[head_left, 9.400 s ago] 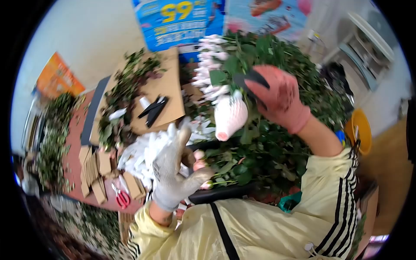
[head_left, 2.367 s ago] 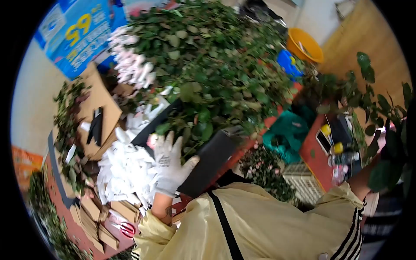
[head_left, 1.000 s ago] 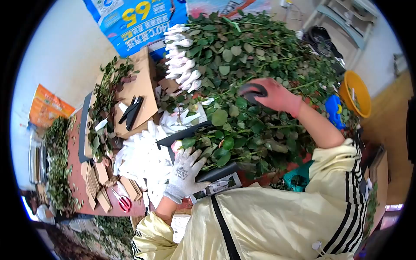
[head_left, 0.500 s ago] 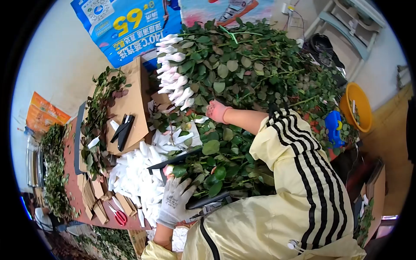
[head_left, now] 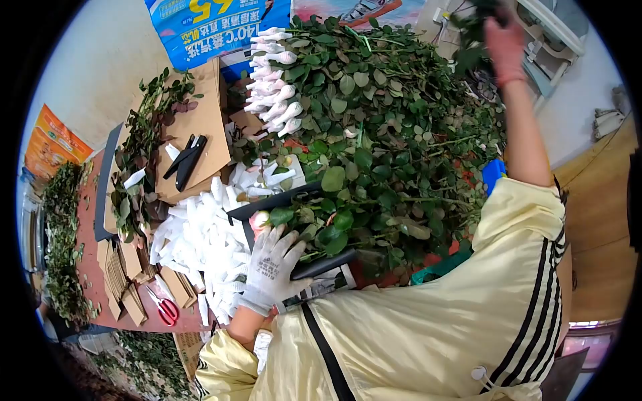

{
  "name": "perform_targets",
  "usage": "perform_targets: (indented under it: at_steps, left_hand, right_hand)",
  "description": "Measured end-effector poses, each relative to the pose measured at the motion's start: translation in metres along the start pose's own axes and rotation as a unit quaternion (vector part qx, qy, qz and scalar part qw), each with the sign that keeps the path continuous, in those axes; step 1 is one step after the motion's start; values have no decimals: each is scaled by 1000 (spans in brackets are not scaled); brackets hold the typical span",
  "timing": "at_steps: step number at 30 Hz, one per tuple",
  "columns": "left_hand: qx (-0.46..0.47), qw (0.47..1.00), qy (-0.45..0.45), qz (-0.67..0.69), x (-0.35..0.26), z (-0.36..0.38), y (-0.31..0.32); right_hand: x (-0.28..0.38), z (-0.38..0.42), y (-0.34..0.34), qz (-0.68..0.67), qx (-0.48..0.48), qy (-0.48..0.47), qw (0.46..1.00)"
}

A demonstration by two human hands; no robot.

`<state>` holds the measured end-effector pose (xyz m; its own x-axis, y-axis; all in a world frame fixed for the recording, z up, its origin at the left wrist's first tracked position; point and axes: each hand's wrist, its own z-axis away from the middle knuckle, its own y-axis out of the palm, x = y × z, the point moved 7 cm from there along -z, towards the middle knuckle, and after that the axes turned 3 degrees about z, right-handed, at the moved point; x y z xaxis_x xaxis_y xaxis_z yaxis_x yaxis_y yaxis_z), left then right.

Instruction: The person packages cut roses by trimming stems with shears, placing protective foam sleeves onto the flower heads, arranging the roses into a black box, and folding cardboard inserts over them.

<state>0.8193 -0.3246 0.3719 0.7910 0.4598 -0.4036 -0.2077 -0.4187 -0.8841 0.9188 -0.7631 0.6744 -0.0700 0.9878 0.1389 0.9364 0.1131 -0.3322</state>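
In the head view, my left hand (head_left: 271,267) wears a white glove. Its fingers are stretched out and spread at the edge of a black holder (head_left: 277,202), just below a pale pink rose (head_left: 258,220). Green rose stems and leaves (head_left: 381,200) run rightward from there. My right hand (head_left: 505,50), in a pink glove, is raised at the upper right and blurred. It appears closed around a dark leafy stem (head_left: 468,40), whose far end is out of view. Roses in white sleeves (head_left: 274,90) lie stacked beyond, heads to the left.
Loose white sleeves (head_left: 200,234) heap left of my left hand. Red-handled scissors (head_left: 166,309) and cardboard pieces (head_left: 124,287) lie near the table's front edge. A black stapler (head_left: 190,162) rests on a cardboard box (head_left: 207,120). A blue object (head_left: 493,175) is at the right.
My right hand has swung from the middle of the pile to the upper right, now with dark foliage at it. My left hand stays by the rose; the camera view has shifted.
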Motion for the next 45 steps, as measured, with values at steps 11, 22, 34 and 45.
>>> perform_targets:
  at_steps: [11, 22, 34, 45]
  left_hand:
    - [-293, 946, 30, 137, -15, 28, -77]
    - [-389, 917, 55, 66, -58, 3, -177]
    - [-670, 728, -47, 138, -34, 183, -172]
    - [-153, 689, -707, -40, 83, 389, -53]
  right_hand:
    - [257, 178, 0, -157, 238, -284, 915]
    - [297, 212, 12, -272, 287, -285, 873]
    - [247, 226, 57, -137, 202, -288, 926]
    - [250, 216, 48, -378, 321, -107, 862]
